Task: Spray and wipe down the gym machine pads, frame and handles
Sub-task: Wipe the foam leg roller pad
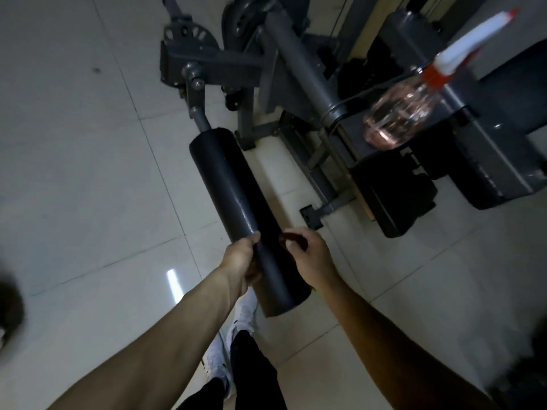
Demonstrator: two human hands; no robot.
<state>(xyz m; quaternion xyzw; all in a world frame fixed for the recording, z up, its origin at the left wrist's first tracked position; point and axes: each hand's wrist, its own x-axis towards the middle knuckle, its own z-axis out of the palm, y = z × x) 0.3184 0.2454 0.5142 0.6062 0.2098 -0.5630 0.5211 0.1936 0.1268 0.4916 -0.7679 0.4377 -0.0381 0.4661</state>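
Note:
A long black roller pad point(236, 199) of the gym machine runs from the grey frame point(299, 63) down toward me. My left hand point(241, 258) grips the roller's left side near its lower end. On the right side, my right hand point(309, 260) pinches a small dark reddish cloth point(291, 239) against the roller. A clear spray bottle point(405, 113) with pinkish liquid and a white and red trigger head stands on the machine at the upper right.
Black seat pads point(393, 190) and dark grey frame parts fill the right side. Pale floor tiles point(74, 158) lie to the left. My white shoes point(236, 321) stand just below the roller's end. A dark blurred object sits at the left edge.

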